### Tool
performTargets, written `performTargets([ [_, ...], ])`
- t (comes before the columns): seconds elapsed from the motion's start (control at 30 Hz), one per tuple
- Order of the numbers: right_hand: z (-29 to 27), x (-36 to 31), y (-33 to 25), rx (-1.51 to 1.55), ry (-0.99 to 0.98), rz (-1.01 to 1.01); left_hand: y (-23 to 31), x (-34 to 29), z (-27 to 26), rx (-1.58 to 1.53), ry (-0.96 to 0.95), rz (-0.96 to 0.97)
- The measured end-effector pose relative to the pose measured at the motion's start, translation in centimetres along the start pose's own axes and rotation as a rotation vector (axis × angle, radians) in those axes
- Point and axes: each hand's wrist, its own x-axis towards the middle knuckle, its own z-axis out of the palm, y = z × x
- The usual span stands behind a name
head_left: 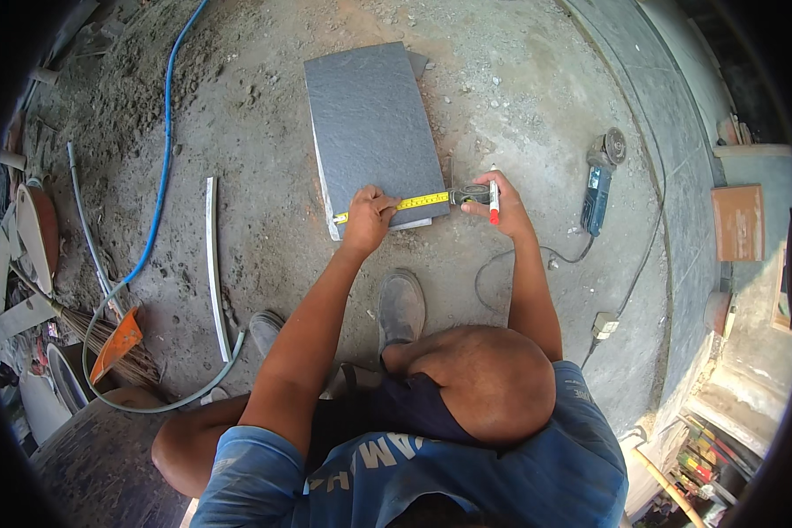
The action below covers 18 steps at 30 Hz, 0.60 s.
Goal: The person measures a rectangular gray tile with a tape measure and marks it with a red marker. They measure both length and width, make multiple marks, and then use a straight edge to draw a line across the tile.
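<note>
Bends low over a rough, dusty concrete floor [528,97], hands apart across the near end of a dark grey slab [371,123] lying flat. Presses left hand [369,218] down on the yellow tape measure [426,201] at the slab; cannot tell if pinching it. Clasps right hand [506,209] around the tape's case and a white, red-ended marker [494,197]. Has an angle grinder [596,195] lying to the right, and leftward a white strip [215,273], blue hose [166,132] and loose rubble [123,101].
</note>
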Motion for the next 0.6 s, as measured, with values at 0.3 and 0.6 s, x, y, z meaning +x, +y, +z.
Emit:
performTargets([
  [0.3, -0.7, -0.1, -0.1, 0.102, -0.038, 0.128, 0.6, 0.3, -0.1, -0.066, -0.009, -0.012],
  [0.6, 0.2, -0.5, -0.5, 0.033, 0.027, -0.035, -1.7, 1.2, -4.3, 0.073, -0.099, 0.022],
])
